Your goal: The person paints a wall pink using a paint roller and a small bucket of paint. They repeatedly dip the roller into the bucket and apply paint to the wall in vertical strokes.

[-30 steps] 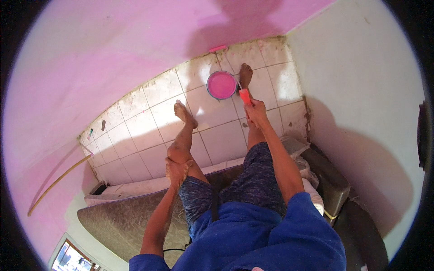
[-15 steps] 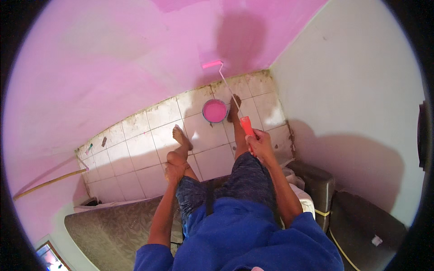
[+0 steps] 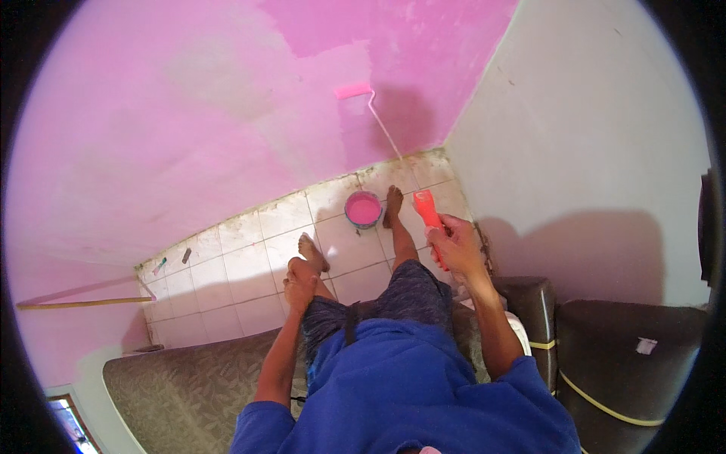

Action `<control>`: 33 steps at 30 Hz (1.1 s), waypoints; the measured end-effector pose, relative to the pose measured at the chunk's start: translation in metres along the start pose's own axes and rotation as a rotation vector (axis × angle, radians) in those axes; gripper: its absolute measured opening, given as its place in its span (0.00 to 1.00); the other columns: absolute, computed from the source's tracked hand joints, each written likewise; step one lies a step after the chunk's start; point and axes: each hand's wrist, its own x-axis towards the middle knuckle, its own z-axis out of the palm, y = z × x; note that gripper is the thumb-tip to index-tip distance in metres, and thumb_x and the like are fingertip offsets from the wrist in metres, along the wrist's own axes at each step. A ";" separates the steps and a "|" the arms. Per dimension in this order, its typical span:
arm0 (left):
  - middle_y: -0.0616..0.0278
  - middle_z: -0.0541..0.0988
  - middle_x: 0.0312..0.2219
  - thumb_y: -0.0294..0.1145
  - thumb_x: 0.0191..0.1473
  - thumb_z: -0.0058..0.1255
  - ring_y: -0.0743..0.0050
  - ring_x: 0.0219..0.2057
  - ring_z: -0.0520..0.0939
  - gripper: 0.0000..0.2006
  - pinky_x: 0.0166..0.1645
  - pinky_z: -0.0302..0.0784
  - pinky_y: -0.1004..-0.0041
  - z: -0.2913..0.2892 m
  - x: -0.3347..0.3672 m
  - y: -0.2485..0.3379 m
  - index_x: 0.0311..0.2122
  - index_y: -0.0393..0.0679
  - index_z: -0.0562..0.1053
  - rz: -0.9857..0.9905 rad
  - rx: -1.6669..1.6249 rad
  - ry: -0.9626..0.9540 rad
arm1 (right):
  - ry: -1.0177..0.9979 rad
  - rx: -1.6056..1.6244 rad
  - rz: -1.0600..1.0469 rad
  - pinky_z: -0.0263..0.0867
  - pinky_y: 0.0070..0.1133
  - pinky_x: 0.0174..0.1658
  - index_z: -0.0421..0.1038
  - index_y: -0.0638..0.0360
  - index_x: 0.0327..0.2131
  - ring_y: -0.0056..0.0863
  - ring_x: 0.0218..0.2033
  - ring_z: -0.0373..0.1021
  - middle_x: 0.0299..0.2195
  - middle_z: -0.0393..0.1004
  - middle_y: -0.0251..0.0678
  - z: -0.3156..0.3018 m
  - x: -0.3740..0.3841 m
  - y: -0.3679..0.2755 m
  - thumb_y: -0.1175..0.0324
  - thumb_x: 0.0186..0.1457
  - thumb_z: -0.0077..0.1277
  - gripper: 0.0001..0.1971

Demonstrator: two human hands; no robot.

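My right hand (image 3: 456, 246) is wrapped round the red-orange handle of a paint roller (image 3: 428, 212). From it a thin frame runs up to the pink roller sleeve (image 3: 353, 91), which is at the pink wall (image 3: 227, 98); whether it presses on the surface I cannot tell. My left hand (image 3: 300, 286) rests closed over my left knee. Between my feet and the wall stands a round bucket (image 3: 363, 209) of pink paint on the tiled floor. Deeper pink covers the upper right of the wall, paler patches the left.
Close behind my legs is a dark patterned sofa (image 3: 189, 386). Dark cushions (image 3: 628, 363) with yellow trim stand at the right, by a white side wall (image 3: 582, 151). A long wooden stick (image 3: 87, 303) leans at the left. Small tools (image 3: 160, 265) lie near the wall's base.
The roller and my right hand have shifted, the sleeve rising a little on the wall. The view has tilted slightly upward. My left hand stays on my knee.
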 end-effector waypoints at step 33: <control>0.32 0.62 0.52 0.53 0.44 0.53 0.36 0.52 0.67 0.48 0.56 0.63 0.59 -0.007 0.003 0.021 0.61 0.32 0.45 -0.070 0.165 -0.191 | 0.043 -0.373 0.232 0.64 0.23 0.15 0.71 0.66 0.23 0.27 0.13 0.69 0.14 0.71 0.40 0.034 0.238 0.289 0.67 0.44 0.50 0.10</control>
